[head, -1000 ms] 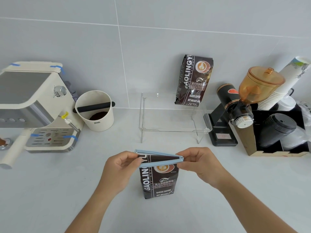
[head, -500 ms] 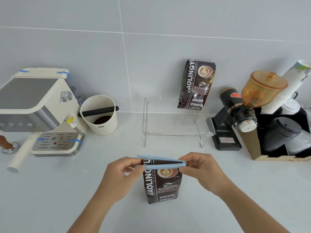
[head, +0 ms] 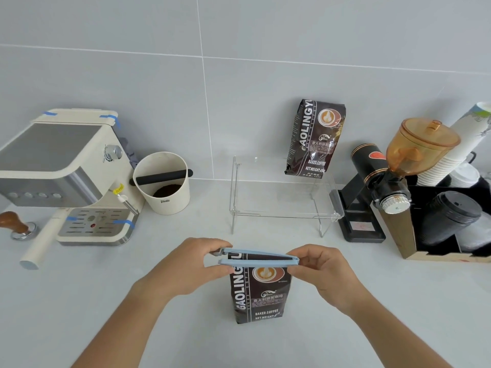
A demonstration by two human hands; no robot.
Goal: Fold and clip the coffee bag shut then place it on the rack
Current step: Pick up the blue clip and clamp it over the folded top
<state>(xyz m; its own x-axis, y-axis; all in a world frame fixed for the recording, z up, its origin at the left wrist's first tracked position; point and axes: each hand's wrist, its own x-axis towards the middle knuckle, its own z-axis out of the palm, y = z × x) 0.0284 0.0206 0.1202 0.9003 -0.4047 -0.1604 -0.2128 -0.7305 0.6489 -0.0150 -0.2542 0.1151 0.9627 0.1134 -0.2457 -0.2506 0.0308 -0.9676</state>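
While coffee grounds (head: 168,190) fill knock box (head: 162,181), hands hold clip (head: 259,258).

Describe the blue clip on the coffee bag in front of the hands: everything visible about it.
The clip is a long, slim, pale blue bar clip, plastic by its look, with two arms joined at its right end. It lies roughly level across the top of the upright coffee bag, one arm behind and one in front. A gap shows between the arms at the left, so it is not yet snapped shut. The left hand pinches the open end; the right hand holds the joined end.
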